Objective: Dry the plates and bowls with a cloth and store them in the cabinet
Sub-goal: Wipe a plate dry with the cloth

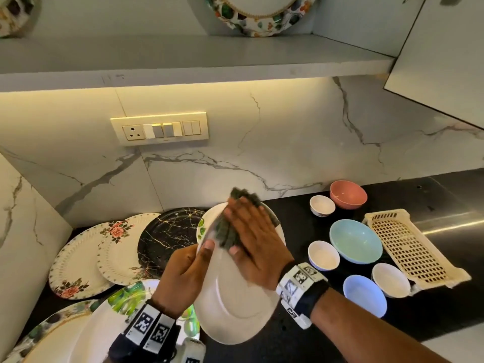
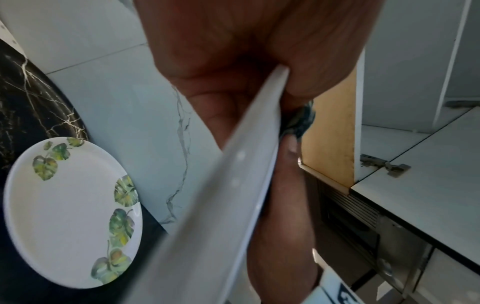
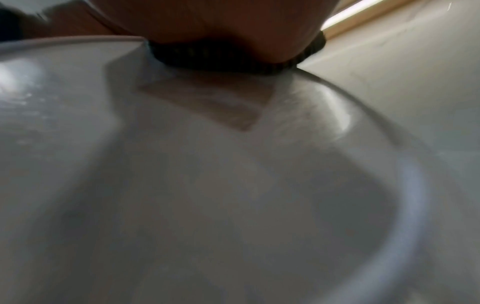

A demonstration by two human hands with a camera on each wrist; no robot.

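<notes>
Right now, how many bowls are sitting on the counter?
6, all right of the held plate: pink bowl at the wall, small white beside it, teal, white, blue, white by the basket. None looks hidden.

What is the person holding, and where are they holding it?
The left hand grips the white plate by its rim. The right hand presses a dark cloth flat against the plate's face.

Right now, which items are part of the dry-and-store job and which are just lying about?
In the job:
- white plate, gripped at its rim by the left hand
- dark cloth, pressed flat on it by the right hand
- floral plates, black marbled plate
- six bowls, e.g. teal bowl
- cabinet shelf

Lying about:
- cream basket
- switch panel
</notes>
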